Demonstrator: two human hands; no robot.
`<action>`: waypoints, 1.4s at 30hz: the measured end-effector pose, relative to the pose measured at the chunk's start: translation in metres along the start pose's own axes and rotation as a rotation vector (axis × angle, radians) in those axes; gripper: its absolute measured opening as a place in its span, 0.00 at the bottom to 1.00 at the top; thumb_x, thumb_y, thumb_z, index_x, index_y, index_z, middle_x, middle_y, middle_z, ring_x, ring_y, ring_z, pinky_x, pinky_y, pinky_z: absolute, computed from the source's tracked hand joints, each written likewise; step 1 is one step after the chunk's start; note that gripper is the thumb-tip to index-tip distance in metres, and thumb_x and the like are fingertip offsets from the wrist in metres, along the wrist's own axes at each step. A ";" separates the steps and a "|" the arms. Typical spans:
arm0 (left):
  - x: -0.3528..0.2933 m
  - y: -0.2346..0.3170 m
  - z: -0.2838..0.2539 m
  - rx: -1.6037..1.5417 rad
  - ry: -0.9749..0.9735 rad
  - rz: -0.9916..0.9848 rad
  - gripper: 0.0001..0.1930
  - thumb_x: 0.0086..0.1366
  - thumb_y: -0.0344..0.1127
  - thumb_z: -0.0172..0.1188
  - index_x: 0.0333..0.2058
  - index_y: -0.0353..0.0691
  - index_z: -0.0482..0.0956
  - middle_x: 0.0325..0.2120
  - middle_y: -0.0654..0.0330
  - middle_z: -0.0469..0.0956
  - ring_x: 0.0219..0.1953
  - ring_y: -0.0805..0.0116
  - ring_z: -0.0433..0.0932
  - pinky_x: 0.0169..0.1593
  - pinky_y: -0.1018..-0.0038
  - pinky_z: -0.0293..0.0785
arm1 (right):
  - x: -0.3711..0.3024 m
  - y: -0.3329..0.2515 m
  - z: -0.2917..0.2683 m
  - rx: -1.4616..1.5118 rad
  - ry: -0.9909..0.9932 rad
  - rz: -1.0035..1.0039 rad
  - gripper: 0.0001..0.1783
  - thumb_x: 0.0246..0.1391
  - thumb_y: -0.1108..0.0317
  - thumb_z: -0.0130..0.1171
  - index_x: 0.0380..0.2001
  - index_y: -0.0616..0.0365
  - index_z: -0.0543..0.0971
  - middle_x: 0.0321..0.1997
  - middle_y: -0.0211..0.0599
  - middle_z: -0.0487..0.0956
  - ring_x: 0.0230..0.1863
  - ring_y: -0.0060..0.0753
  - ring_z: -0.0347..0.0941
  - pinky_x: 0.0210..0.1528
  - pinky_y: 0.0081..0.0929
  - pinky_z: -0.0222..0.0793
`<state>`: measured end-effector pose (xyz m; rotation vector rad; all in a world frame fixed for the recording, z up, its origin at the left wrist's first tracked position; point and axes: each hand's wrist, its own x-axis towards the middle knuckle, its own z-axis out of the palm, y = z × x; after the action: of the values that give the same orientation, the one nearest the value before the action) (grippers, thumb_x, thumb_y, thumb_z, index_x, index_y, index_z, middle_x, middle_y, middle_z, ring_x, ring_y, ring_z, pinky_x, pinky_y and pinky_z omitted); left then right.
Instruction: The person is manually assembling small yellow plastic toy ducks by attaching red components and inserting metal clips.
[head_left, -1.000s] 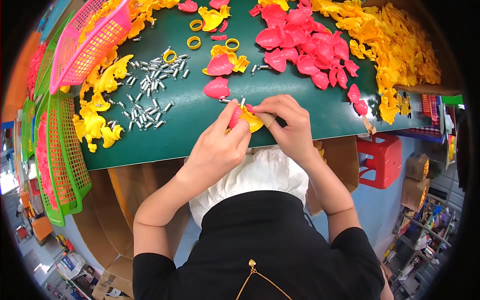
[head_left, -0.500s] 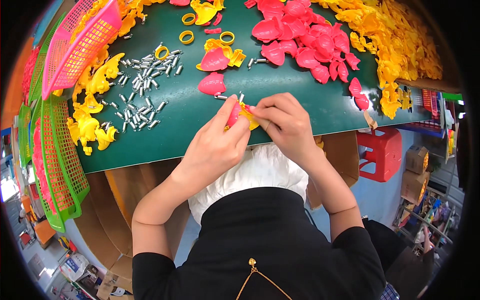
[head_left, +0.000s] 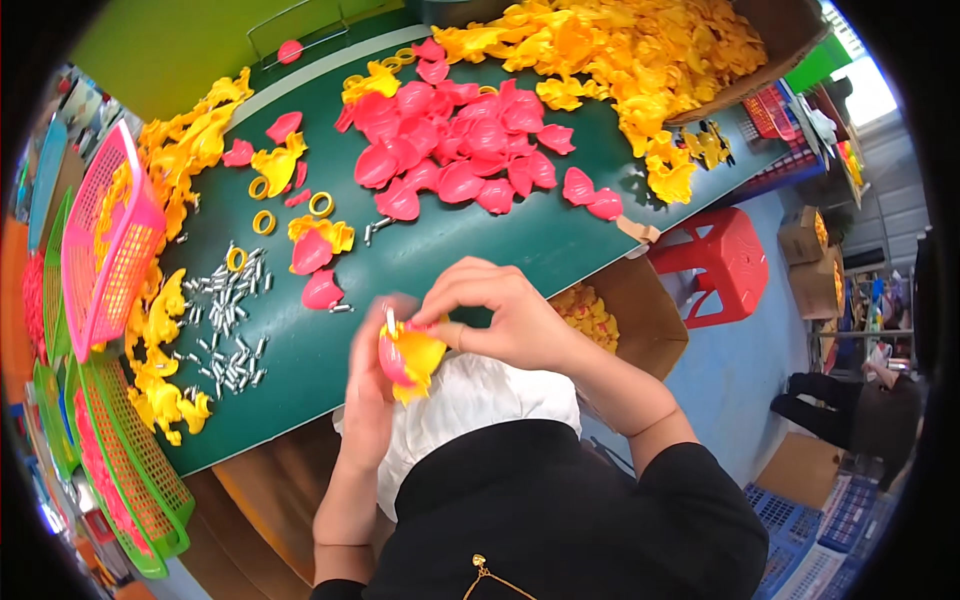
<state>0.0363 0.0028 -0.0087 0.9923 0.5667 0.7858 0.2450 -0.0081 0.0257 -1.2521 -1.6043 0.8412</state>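
Observation:
A yellow and pink plastic piece (head_left: 424,358) is held over my lap, just off the near table edge. My left hand (head_left: 368,400), partly blurred, grips it from the left side. A small silver cylinder (head_left: 390,318) stands at the piece's upper end. My right hand (head_left: 505,310) has thumb and forefinger closed at its upper right, where a bit of pink shows at the fingertips. Just beyond my hands lie a loose pink shell (head_left: 321,290) and a yellow part with a pink shell (head_left: 311,251) on it.
Silver cylinders (head_left: 228,300) lie scattered at left beside yellow parts (head_left: 160,325) and a pink basket (head_left: 75,270). A pile of pink shells (head_left: 460,140) covers mid-table, with a yellow heap (head_left: 600,50) behind. An open carton (head_left: 650,310) and red stool (head_left: 725,262) stand at right.
My view has swung to the right. The plastic piece has come back from over the table edge to above my lap, its yellow side now more visible.

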 end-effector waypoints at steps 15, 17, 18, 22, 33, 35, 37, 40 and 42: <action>0.011 0.004 0.005 -0.575 -0.213 -0.141 0.42 0.57 0.33 0.66 0.66 0.37 0.52 0.60 0.49 0.61 0.56 0.49 0.71 0.55 0.54 0.72 | 0.095 0.127 -0.185 -1.175 0.326 0.106 0.18 0.47 0.67 0.64 0.44 0.53 0.80 0.35 0.43 0.80 0.42 0.47 0.74 0.46 0.40 0.70; 0.007 0.003 0.004 -0.556 -0.169 -0.108 0.41 0.58 0.33 0.66 0.66 0.38 0.52 0.60 0.50 0.61 0.57 0.50 0.70 0.56 0.54 0.72 | 0.094 0.116 -0.185 -1.056 0.394 0.085 0.16 0.51 0.68 0.62 0.46 0.53 0.79 0.35 0.41 0.81 0.40 0.45 0.75 0.46 0.38 0.70; 0.006 0.003 0.003 -0.549 -0.158 -0.103 0.41 0.58 0.33 0.66 0.65 0.38 0.52 0.60 0.50 0.61 0.58 0.50 0.69 0.56 0.54 0.72 | 0.091 0.107 -0.184 -1.049 0.445 -0.016 0.19 0.54 0.68 0.60 0.50 0.53 0.77 0.34 0.39 0.80 0.39 0.37 0.76 0.46 0.31 0.70; -0.003 0.004 -0.007 -0.549 -0.069 -0.059 0.41 0.56 0.33 0.67 0.65 0.38 0.53 0.59 0.51 0.61 0.58 0.55 0.70 0.57 0.54 0.72 | 0.063 0.025 -0.114 0.154 0.394 0.162 0.27 0.53 0.74 0.58 0.59 0.63 0.69 0.45 0.37 0.78 0.46 0.29 0.75 0.48 0.24 0.70; -0.006 0.013 -0.018 -0.524 0.029 -0.007 0.45 0.52 0.36 0.72 0.65 0.37 0.55 0.58 0.53 0.65 0.54 0.58 0.74 0.57 0.63 0.71 | -0.009 0.004 -0.002 -0.631 0.181 0.122 0.33 0.45 0.67 0.67 0.56 0.59 0.72 0.52 0.41 0.70 0.58 0.43 0.63 0.60 0.35 0.59; -0.008 0.014 -0.018 -0.456 0.066 0.026 0.45 0.52 0.35 0.73 0.64 0.37 0.56 0.58 0.53 0.65 0.54 0.58 0.74 0.56 0.62 0.72 | 0.000 -0.001 -0.001 -0.630 0.050 0.012 0.33 0.44 0.67 0.68 0.56 0.59 0.72 0.54 0.42 0.70 0.59 0.45 0.62 0.61 0.36 0.58; -0.009 0.016 -0.019 -0.394 0.117 0.059 0.44 0.49 0.31 0.74 0.63 0.36 0.58 0.59 0.53 0.64 0.55 0.57 0.73 0.55 0.60 0.75 | 0.002 0.003 0.003 -0.591 -0.148 -0.076 0.35 0.41 0.67 0.69 0.56 0.59 0.72 0.59 0.41 0.70 0.59 0.48 0.61 0.63 0.40 0.56; -0.011 0.016 -0.018 -0.318 0.162 0.057 0.45 0.48 0.29 0.74 0.63 0.36 0.58 0.59 0.53 0.64 0.56 0.56 0.72 0.56 0.59 0.75 | -0.005 0.023 0.017 -0.565 -0.134 -0.142 0.33 0.42 0.71 0.67 0.55 0.61 0.72 0.56 0.42 0.72 0.56 0.48 0.65 0.57 0.37 0.63; -0.010 0.015 -0.021 -0.322 0.174 0.053 0.45 0.47 0.27 0.74 0.63 0.36 0.58 0.59 0.52 0.64 0.57 0.57 0.71 0.57 0.60 0.74 | -0.004 0.015 0.023 -0.600 -0.092 -0.127 0.31 0.42 0.71 0.67 0.54 0.62 0.73 0.55 0.43 0.73 0.54 0.48 0.66 0.56 0.37 0.64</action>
<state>0.0107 0.0102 -0.0041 0.6487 0.5433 0.9827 0.2288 -0.0081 0.0032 -1.5075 -2.0753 0.3417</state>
